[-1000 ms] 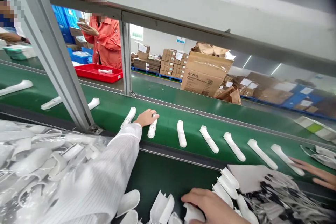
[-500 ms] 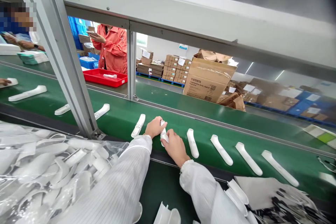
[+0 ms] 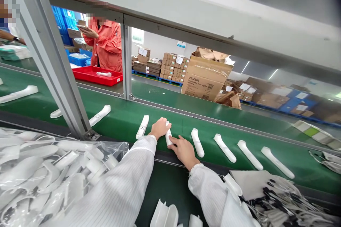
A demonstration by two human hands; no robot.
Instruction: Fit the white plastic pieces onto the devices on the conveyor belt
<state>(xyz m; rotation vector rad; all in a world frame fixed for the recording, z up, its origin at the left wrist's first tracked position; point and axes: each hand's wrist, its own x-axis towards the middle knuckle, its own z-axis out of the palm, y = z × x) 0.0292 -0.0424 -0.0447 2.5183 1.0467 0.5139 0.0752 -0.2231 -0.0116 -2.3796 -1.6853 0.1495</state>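
Observation:
Both my hands meet on one white plastic shell (image 3: 168, 135) lying on the green conveyor belt (image 3: 128, 120). My left hand (image 3: 160, 128) curls over its far end, fingers closed on it. My right hand (image 3: 182, 149) presses its fingertips against the near end. To the left lies another white shell (image 3: 142, 126), and to the right a row of several more (image 3: 197, 142) runs along the belt.
A grey metal frame post (image 3: 57, 67) slants down at left. A clear bag of white shells (image 3: 48, 166) lies at lower left; loose shells (image 3: 163, 216) and a heap of cables (image 3: 279, 202) sit near me. A person in an orange jacket (image 3: 106, 44) stands behind a red tray (image 3: 97, 75); cardboard boxes (image 3: 205, 78) beyond.
My right hand came up from the loose shells near me to the shell under my left hand, and now touches its near end. The belt's parts have shifted a little.

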